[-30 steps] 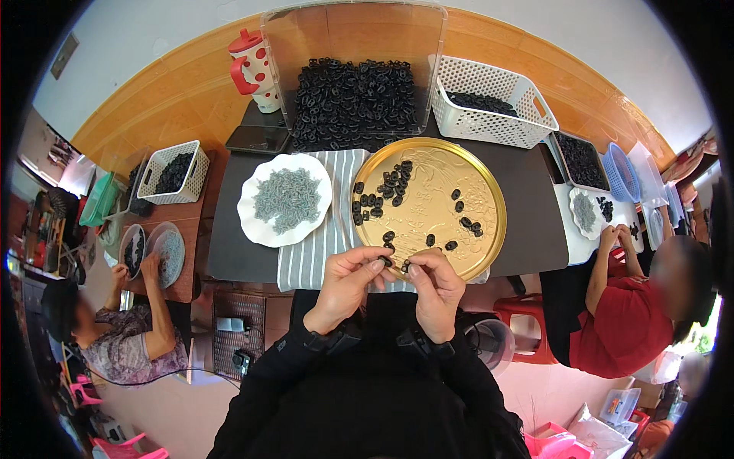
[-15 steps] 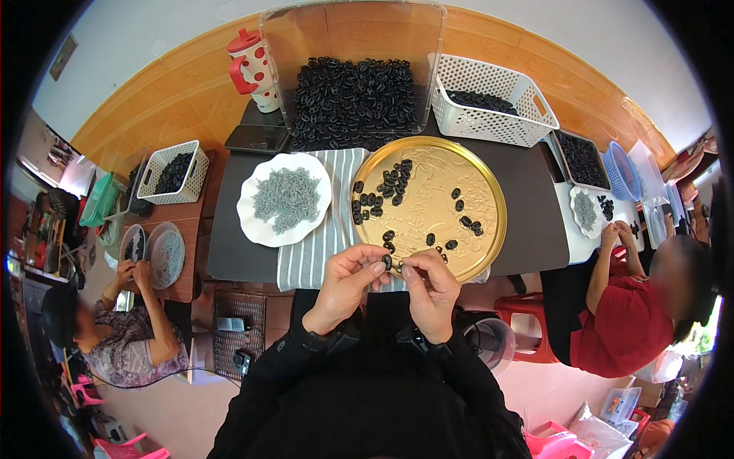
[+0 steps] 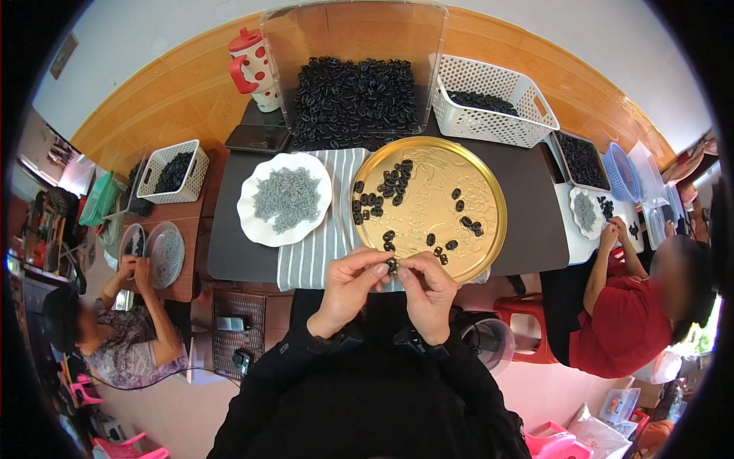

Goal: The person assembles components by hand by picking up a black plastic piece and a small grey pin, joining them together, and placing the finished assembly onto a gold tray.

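Observation:
Over the near rim of a round gold tray [image 3: 489,229], my left hand [image 3: 344,291] and my right hand [image 3: 430,297] meet fingertip to fingertip. Both pinch one small black oval piece [image 3: 392,264], whose details are partly covered by the fingers. More small black oval pieces with holes [image 3: 394,182] lie scattered in the tray, thickest at its upper left. To the left, a white scalloped plate [image 3: 248,222] holds a heap of thin grey pieces [image 3: 286,197], too small to make out exactly. Under the plate and tray edge lies a striped grey cloth [image 3: 306,256].
Behind the tray stands a clear bin [image 3: 352,38] heaped with black pieces, beside a white perforated basket [image 3: 497,126]. A red-and-white tumbler [image 3: 256,73] and a dark phone [image 3: 258,138] are at the back left. One person [image 3: 130,336] works at the left, another [image 3: 627,321] at the right.
The black piece has shifted slightly right and turned between my fingers. My right fingertips have come left and closed onto it. Pieces in the tray stay put.

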{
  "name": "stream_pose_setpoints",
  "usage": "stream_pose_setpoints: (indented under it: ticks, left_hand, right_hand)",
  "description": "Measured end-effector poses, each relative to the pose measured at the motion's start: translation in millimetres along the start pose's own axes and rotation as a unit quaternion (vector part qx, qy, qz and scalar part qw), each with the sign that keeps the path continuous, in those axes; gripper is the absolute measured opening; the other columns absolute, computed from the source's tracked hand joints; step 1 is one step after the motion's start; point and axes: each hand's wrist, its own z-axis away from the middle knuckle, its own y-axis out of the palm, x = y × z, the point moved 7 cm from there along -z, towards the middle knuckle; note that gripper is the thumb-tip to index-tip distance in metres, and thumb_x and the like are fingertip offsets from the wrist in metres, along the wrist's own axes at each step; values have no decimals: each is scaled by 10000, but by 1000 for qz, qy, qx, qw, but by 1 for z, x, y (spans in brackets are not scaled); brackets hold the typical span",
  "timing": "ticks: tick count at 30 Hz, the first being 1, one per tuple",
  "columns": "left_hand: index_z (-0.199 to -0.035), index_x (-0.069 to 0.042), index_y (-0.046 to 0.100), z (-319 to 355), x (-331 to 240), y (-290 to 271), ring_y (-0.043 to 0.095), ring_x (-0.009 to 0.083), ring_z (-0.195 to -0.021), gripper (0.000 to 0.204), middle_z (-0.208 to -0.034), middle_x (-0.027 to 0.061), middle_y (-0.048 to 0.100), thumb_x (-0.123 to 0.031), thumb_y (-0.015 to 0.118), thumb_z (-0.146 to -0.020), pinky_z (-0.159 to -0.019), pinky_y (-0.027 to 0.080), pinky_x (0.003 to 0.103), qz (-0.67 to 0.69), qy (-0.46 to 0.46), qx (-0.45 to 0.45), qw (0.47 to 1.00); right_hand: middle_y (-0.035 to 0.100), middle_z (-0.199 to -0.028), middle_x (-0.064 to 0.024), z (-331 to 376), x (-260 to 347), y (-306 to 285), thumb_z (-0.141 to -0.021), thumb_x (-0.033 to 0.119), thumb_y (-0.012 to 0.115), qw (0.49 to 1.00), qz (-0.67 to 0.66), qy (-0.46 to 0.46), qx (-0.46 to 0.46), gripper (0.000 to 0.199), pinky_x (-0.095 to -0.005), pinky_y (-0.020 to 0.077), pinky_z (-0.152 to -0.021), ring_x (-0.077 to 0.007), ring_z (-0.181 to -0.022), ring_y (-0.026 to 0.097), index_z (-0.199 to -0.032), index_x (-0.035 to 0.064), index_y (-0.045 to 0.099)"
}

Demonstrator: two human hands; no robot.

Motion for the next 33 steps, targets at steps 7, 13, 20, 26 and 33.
stream_pose_setpoints:
  ticks: [7,13,20,26,33]
  left_hand:
    - [-1093,3,647,2,4,3,595,105,-749,239,-905,57,569,46,582,-867,-605,483,197,15,7,-1,1000]
    - [-1112,5,636,4,6,7,600,115,-761,267,-923,66,567,67,583,-858,-616,497,202,22,18,8,1000]
    - [-1150,2,619,8,7,8,586,105,-768,305,-948,63,565,75,580,-856,-612,490,201,0,34,0,999]
    - [-1184,10,595,10,4,9,572,96,-819,341,-968,59,562,77,589,-850,-654,485,205,-37,54,2,998]
    - [-1166,13,610,11,-3,16,547,77,-742,358,-925,35,552,89,622,-816,-604,454,186,-16,61,5,998]
  right_hand:
    - [559,-850,-48,3,-4,-2,-835,-87,583,998,-38,15,-40,95,-197,428,-672,-91,-755,537,-921,-52,603]
    - [563,-854,-49,7,-9,-2,-843,-84,582,996,-68,28,-55,101,-199,433,-680,-92,-764,541,-936,-54,609]
    - [574,-858,-52,12,-19,-3,-850,-79,582,989,-121,47,-69,109,-207,461,-686,-100,-769,563,-951,-51,613]
    - [597,-888,-64,9,-20,2,-849,-73,590,968,-234,81,-38,106,-235,514,-681,-121,-791,604,-950,-46,612]
    - [599,-897,-86,10,-26,3,-841,-75,596,941,-321,104,-9,98,-248,505,-702,-145,-795,600,-932,-42,609]
